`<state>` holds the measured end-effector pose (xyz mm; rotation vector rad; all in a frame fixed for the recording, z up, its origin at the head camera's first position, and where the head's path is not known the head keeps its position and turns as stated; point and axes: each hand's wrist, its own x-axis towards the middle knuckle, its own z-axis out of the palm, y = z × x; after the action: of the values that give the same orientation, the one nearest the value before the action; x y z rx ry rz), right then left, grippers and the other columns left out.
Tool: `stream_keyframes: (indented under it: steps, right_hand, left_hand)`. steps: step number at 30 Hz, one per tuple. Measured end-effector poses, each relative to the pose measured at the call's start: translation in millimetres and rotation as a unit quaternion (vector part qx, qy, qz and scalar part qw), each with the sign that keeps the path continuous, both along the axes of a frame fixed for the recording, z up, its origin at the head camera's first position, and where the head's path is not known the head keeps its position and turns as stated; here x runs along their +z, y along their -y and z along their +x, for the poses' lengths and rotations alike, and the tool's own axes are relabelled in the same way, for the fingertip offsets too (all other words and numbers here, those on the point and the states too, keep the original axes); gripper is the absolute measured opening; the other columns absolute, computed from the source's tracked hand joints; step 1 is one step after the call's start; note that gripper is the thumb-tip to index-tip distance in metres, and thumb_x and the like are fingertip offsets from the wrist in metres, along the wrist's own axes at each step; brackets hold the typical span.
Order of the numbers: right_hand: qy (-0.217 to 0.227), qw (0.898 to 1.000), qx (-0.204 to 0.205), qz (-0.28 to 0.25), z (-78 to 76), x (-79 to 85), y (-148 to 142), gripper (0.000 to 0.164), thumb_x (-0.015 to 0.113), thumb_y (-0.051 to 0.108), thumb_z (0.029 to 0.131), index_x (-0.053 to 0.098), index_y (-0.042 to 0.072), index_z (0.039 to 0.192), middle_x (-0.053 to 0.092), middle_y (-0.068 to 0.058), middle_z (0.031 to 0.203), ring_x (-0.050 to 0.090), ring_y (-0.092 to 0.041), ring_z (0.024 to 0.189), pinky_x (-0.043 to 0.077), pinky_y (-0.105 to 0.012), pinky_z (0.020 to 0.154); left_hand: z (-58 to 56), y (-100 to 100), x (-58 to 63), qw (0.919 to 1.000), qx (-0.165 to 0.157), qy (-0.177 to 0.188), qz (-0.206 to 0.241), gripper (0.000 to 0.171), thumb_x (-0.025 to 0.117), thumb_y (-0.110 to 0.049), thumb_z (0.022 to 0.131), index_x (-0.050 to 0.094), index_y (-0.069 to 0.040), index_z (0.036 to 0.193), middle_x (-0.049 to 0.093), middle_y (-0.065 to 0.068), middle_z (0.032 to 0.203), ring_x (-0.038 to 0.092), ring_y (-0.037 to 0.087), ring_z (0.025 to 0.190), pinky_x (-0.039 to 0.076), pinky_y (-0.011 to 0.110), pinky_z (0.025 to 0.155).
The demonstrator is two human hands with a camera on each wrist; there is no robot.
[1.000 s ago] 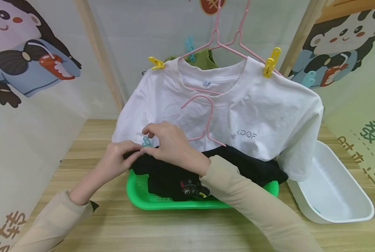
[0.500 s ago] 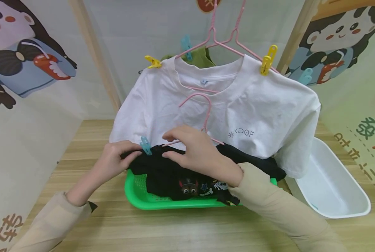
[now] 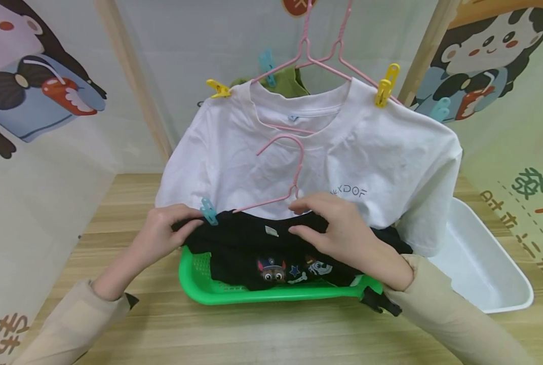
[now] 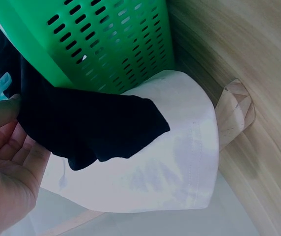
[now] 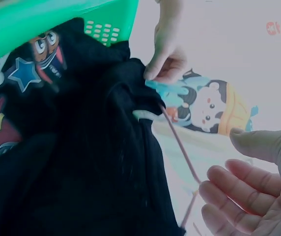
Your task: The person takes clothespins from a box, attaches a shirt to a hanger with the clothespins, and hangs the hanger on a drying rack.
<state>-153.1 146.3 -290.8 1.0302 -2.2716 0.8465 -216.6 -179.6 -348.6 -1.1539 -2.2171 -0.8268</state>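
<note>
A black T-shirt (image 3: 244, 248) with cartoon dogs on its chest lies on a pink hanger (image 3: 301, 159), over a green basket (image 3: 235, 298). A light-blue clothespin (image 3: 208, 210) is clipped at its left shoulder. Just beside that clothespin my left hand (image 3: 164, 230) pinches the black cloth between thumb and fingers; the left wrist view shows the sleeve drooping past the hand (image 4: 15, 162). My right hand (image 3: 340, 230) hovers by the right side of the collar, thumb and fingers apart. In the right wrist view this hand (image 5: 253, 189) holds nothing.
Behind, a white T-shirt (image 3: 235, 152) hangs from a pink hanger with yellow clothespins (image 3: 383, 92) at its shoulders. Farther back is a green garment (image 3: 289, 83) with a blue clothespin (image 3: 267, 66). A white tub (image 3: 495, 274) stands to the right on the wooden table (image 3: 253, 334).
My right hand has left the light-blue clothespin and moved right across the collar, uncovering the neck label. My left hand keeps its pinch on the black T-shirt.
</note>
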Motion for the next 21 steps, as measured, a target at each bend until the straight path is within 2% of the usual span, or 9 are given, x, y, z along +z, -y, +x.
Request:
stream_keyframes:
  steps: [9, 15, 19, 21]
  right_hand:
    - [0.001, 0.999, -0.036, -0.008, 16.1, -3.7, -33.4, 0.033, 0.082, 0.004, 0.067, 0.068, 0.005, 0.096, 0.069, -0.003, 0.093, 0.064, -0.015, 0.083, 0.052, -0.030, 0.066]
    - [-0.014, 0.999, -0.043, -0.024, 25.9, -6.6, -52.4, 0.035, 0.082, -0.001, 0.064, 0.068, 0.004, 0.095, 0.069, -0.005, 0.091, 0.065, -0.016, 0.081, 0.053, -0.026, 0.067]
    - [-0.028, 0.998, -0.050, -0.033, 30.0, -10.6, -66.2, 0.025, 0.077, 0.021, 0.079, 0.068, 0.003, 0.093, 0.069, -0.005, 0.088, 0.064, -0.016, 0.079, 0.051, -0.021, 0.069]
    - [-0.032, 0.997, -0.058, -0.041, 32.0, -12.5, -73.1, 0.033, 0.068, 0.035, 0.085, 0.068, 0.003, 0.092, 0.069, -0.006, 0.087, 0.064, -0.014, 0.079, 0.049, -0.019, 0.069]
  left_hand:
    - [0.7, -0.2, 1.6, 0.9999, -0.008, -0.008, 0.004, 0.024, 0.077, 0.012, 0.064, 0.072, 0.000, 0.084, 0.070, 0.005, 0.079, 0.066, 0.017, 0.072, 0.049, 0.016, 0.068]
    - [0.0, -0.2, 0.9, 0.9999, -0.010, -0.010, 0.003, 0.025, 0.077, 0.013, 0.063, 0.072, 0.000, 0.083, 0.070, 0.005, 0.079, 0.066, 0.018, 0.072, 0.049, 0.014, 0.069]
    - [-0.1, -0.2, 1.0, 0.9999, -0.013, -0.008, 0.005, 0.025, 0.077, 0.014, 0.062, 0.072, 0.001, 0.083, 0.070, 0.006, 0.080, 0.067, 0.018, 0.073, 0.049, 0.015, 0.068]
    - [0.3, -0.2, 0.8, 0.9999, -0.013, -0.006, 0.006, 0.026, 0.077, 0.014, 0.062, 0.072, 0.001, 0.083, 0.070, 0.006, 0.080, 0.067, 0.019, 0.073, 0.050, 0.016, 0.069]
